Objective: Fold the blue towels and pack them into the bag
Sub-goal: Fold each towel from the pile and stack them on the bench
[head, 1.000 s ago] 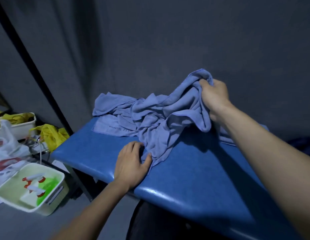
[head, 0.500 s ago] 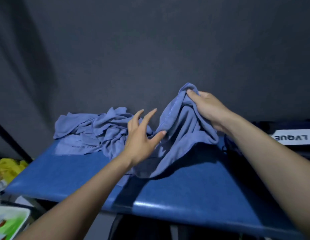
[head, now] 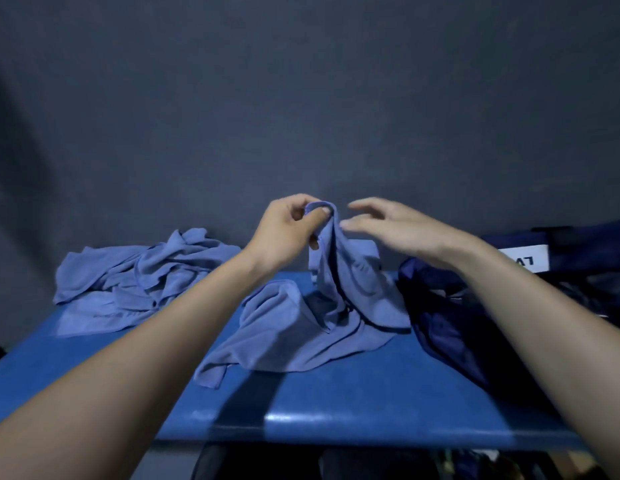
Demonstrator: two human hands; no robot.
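One blue towel (head: 301,327) is lifted by its top edge above the blue table (head: 353,403), its lower part still draped on the surface. My left hand (head: 287,233) pinches that raised edge between thumb and fingers. My right hand (head: 395,230) hovers just right of the same edge with its fingers spread, holding nothing. A heap of more blue towels (head: 139,278) lies crumpled at the table's back left. The dark navy bag (head: 450,320) sits on the right side of the table, partly behind my right forearm.
A dark wall rises right behind the table. A white label with reversed letters (head: 523,259) shows on the bag at the far right. The table's front edge (head: 336,431) runs across the bottom, with dark items below it.
The towel passed from my right hand to my left, which now pinches its top edge. My right hand let go and opened. The view shifted right, bringing the bag into sight.
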